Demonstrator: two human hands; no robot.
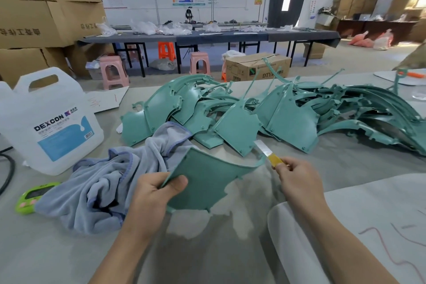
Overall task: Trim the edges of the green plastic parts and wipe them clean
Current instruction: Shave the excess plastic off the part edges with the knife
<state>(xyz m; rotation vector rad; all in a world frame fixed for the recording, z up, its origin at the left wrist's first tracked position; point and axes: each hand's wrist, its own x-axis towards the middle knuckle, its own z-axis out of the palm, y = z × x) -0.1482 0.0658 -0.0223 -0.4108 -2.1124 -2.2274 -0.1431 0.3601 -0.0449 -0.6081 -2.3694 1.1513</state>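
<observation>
The left hand [156, 193] grips a curved, fan-shaped green plastic part [207, 182] at its near-left corner. The thumb is curled over the top face and the fingers are beneath, and the part is held raised over the grey table [69, 249]. The right hand [297, 180] pinches the yellow handle of a short flat-bladed metal knife [265, 150], whose blade lies at the part's far right tip; actual contact cannot be confirmed. Assessment: edge trimming of this part is in hand and its wiping is not yet begun. Small tabs along its lower edge suggest more trimming remains. Behind it, a large heap of like green plastic parts [288, 113] covers the middle and right of the table. No separate stack of finished pieces can be told apart, so the bulk of the task is judged outstanding. A crumpled blue-grey cloth [110, 182] lies just left of the held part and reaches the heap's near edge, within easy reach for wiping. A white plastic jug [50, 122] labelled DEXCON stands further left, and a small lime-green timer [34, 196] lies at the cloth's left edge. A white sheet [368, 214] marked in red lies under the right forearm. Obstructions: the heap's nearest panels sit close behind the blade, and the cloth bunches against the part's left side.
</observation>
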